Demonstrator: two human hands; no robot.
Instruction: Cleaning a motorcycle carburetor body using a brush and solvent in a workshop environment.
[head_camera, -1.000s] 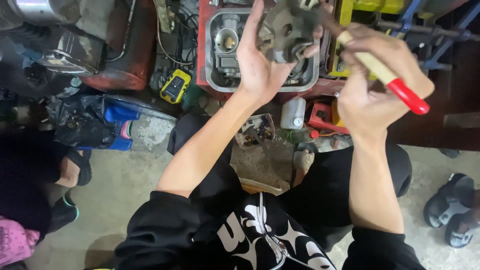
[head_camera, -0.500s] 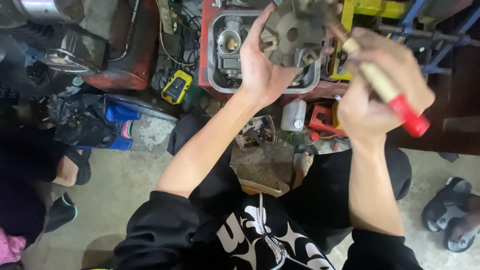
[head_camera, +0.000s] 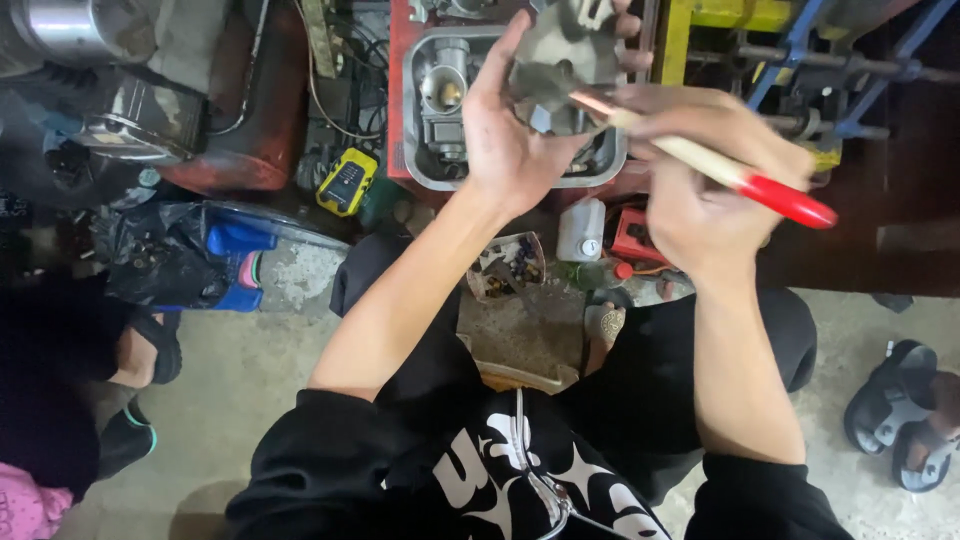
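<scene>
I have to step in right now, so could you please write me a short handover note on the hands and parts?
Left hand: raised, holding a grey metal engine part from below.
Right hand: gripping a brush with a wooden handle and red end, its tip against the part.
Below the hands: a metal tray holding a carburettor; a yellow meter lies to its left, a small white bottle in front.
Done: part is out of the tray and in hand.
Left: brushing looks under way; how clean the part is cannot be told.
</scene>
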